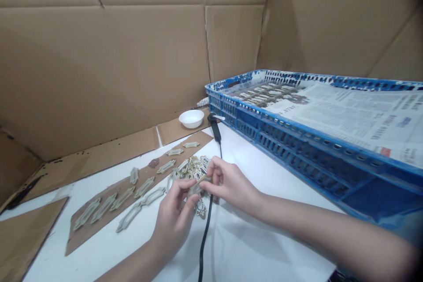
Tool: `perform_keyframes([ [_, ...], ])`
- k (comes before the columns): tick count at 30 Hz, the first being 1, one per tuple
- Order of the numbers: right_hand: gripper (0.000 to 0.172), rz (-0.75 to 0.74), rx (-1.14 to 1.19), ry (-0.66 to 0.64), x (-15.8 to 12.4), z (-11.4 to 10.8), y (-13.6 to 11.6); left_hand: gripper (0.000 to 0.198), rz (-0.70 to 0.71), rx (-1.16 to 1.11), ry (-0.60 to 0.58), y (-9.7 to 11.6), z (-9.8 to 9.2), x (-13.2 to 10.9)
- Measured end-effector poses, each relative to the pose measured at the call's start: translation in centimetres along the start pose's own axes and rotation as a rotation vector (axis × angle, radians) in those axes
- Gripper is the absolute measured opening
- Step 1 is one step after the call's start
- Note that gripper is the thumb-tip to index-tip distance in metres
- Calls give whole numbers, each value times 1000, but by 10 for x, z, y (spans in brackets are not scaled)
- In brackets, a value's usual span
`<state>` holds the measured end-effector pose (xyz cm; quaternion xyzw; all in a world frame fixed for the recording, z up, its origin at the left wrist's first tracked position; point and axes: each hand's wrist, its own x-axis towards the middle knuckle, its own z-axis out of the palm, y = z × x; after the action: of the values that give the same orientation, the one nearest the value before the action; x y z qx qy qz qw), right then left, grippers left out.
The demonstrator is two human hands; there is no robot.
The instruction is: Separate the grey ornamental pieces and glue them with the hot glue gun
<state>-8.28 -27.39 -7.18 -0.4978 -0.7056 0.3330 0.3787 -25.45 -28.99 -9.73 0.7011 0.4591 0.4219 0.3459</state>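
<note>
My left hand (pixel 173 213) pinches a small ornate metal frame plate (pixel 194 189) between thumb and fingers. Fingers of my right hand (pixel 234 185) grip the other end of the same plate, which is partly covered by them. Right behind and below the hands lies a loose pile of similar ornate plates (pixel 188 167). To the left, several more frame plates (pixel 145 186) are laid out in a slanting row on a brown cardboard strip (pixel 75 241). Two pale frame plates (pixel 129 217) lie on the white surface beside the strip.
A blue plastic crate (pixel 297 141) on the right holds newspaper (pixel 357 114) and rows of plates (pixel 264 94). Behind the pile are a white bowl (pixel 191 118) and a black-handled tool (pixel 216 131). A black cord (pixel 205 233) runs beneath my hands. Cardboard walls (pixel 132 53) stand behind.
</note>
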Motion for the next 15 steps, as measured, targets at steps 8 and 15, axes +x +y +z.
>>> perform_keyframes([
  [8,22,-303,-437,-143,5,-14,4,27,-140,-147,-15,8,-1,4],
  [15,25,129,-813,76,30,-57,21,17,-15,369,251,1,-13,15],
])
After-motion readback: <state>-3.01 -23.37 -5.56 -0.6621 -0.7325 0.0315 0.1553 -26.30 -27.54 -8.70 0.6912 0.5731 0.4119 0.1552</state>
